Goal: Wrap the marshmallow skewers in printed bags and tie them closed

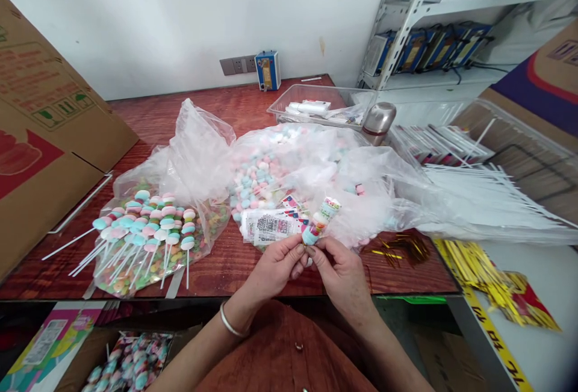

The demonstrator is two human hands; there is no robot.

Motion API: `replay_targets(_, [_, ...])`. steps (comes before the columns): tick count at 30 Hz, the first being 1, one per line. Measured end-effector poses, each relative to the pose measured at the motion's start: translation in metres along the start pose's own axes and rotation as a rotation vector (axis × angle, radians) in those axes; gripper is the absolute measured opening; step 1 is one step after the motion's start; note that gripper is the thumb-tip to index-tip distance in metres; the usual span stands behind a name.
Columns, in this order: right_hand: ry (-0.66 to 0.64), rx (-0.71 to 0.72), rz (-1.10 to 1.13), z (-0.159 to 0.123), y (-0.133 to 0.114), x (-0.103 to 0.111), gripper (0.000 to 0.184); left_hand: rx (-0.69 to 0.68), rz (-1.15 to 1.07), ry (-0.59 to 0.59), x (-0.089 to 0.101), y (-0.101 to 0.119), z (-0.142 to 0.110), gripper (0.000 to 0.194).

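Observation:
Between both hands, above the table's front edge, is a marshmallow skewer (321, 221) in a clear printed wrapper, tilted up to the right. My left hand (276, 268) pinches the wrapper's lower end, and my right hand (342, 273) closes on that same end from the other side. The fingertips hide the neck of the wrapper. Just beyond my hands lie flat printed wrappers (273, 227). To the left, several unwrapped pink, blue and white marshmallow skewers (149, 226) rest on a clear bag of ring-shaped gummies (118, 277). Gold twist ties (406, 248) lie to the right.
Behind the wrappers spreads a big bag of loose marshmallows (259, 175). White sticks (487, 199) and yellow twist ties (474, 271) are at the right. A steel flask (380, 120) stands beside a clear tray (289, 116). A carton (54, 115) borders the left; a box of wrapped skewers (130, 359) sits below.

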State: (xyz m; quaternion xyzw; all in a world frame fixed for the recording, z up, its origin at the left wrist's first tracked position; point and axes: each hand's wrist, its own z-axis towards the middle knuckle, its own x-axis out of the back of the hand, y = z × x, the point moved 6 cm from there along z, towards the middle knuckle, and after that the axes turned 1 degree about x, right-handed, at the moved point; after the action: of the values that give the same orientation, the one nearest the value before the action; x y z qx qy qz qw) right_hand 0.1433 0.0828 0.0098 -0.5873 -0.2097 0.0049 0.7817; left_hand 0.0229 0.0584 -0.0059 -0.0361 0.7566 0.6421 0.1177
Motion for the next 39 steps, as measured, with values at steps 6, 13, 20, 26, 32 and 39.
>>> replay_targets(6, [-0.051, 0.153, -0.053, 0.003, -0.012, 0.006, 0.014, -0.181, 0.376, 0.046, 0.001, 0.023, -0.006, 0.021])
replay_targets(13, [0.001, 0.02, 0.243, 0.001, 0.009, -0.008, 0.018, 0.073, -0.226, 0.118, -0.003, -0.006, -0.002, 0.035])
replay_targets(20, [-0.018, -0.187, 0.369, -0.001, 0.018, -0.016, 0.018, 0.118, -0.345, 0.161, -0.003, -0.013, -0.001, 0.031])
replay_targets(26, [-0.005, -0.22, 0.42, 0.001, 0.011, -0.011, 0.021, 0.105, -0.31, 0.113, -0.003, -0.012, -0.001, 0.03])
replay_targets(32, [0.017, -0.187, 0.443, 0.003, 0.01, -0.006, 0.017, 0.106, -0.301, -0.057, -0.003, -0.013, -0.003, 0.035])
replay_targets(39, [-0.115, -0.141, 0.394, -0.006, -0.002, -0.011, 0.013, -0.287, 0.303, 0.169, 0.022, 0.027, -0.001, 0.02])
